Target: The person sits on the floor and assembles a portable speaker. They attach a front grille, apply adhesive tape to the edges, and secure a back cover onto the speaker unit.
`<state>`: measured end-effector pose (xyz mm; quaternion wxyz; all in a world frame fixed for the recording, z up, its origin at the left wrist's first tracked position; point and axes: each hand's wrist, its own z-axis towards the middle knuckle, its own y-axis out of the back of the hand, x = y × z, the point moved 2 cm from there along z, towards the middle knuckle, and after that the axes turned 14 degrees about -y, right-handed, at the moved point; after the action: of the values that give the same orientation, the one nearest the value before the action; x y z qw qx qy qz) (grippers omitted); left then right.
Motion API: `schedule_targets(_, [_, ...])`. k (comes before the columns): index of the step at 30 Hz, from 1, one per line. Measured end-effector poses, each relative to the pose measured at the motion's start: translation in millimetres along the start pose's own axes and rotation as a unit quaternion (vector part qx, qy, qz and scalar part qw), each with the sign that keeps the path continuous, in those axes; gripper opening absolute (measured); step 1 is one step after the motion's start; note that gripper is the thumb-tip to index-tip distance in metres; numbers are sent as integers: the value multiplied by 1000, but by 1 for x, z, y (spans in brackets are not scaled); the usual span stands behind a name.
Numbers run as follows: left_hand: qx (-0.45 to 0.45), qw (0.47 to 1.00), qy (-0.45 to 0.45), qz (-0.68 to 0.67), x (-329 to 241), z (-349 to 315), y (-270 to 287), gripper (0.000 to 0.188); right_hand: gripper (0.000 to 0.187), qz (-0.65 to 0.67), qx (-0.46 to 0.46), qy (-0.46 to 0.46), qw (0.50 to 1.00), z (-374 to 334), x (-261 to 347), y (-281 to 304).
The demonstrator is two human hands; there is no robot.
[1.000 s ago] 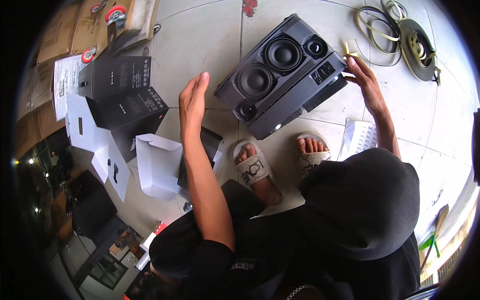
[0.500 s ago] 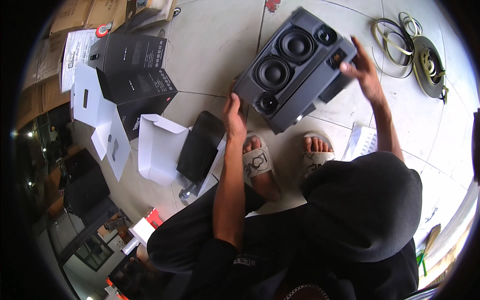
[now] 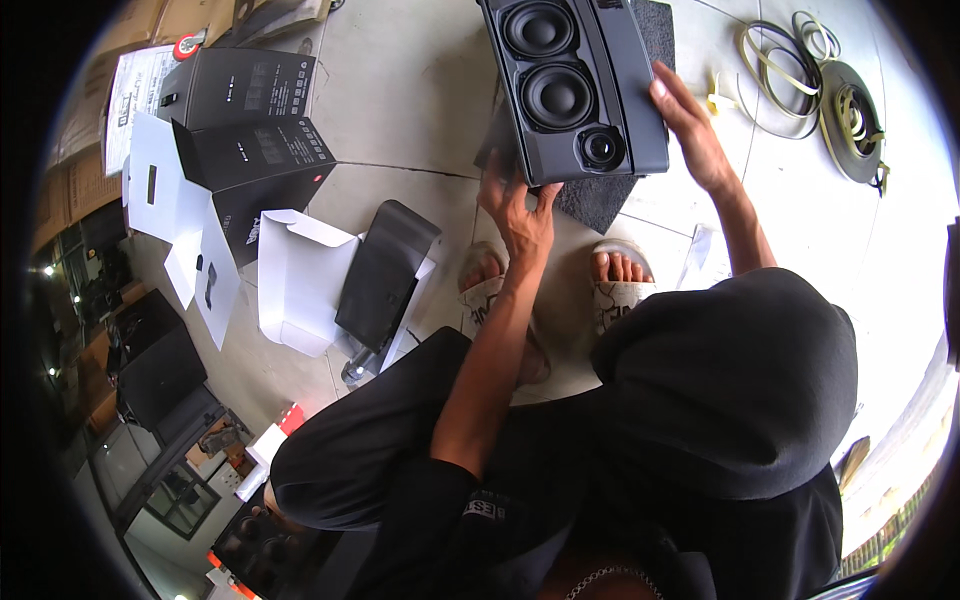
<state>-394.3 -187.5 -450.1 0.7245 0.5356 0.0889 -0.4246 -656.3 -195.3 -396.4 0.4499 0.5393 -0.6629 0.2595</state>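
Note:
A dark grey speaker lies tilted at the top middle, its two big round drivers and a smaller one facing up. My left hand grips its near left corner, with the thumb on the edge and some fingers hidden beneath it. Along the right side, my right hand presses its fingers against the casing. Under the speaker, a dark rough-textured pad shows at the near and right sides. The speaker's far end is cut off by the picture's top edge.
Left of my feet stand an opened black carton and a white inner box beside a black case-like object. Strapping coils lie on the tiles at the far right. Paper lies near my right foot.
The speaker has turned and moved away and to the left, over the dark pad. My left hand has shifted to its near corner, and my right hand has slid along its right side.

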Motion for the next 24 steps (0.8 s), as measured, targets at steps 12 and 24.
schedule_targets(12, [32, 999, -7, 1, 9, 47, -1, 34, 96, 18, -17, -1, 1000, 16, 4, -16])
schedule_targets(24, [28, 983, 38, -180, 20, 52, 27, 48, 81, -66, -20, -3, 998, -15, -20, 16])
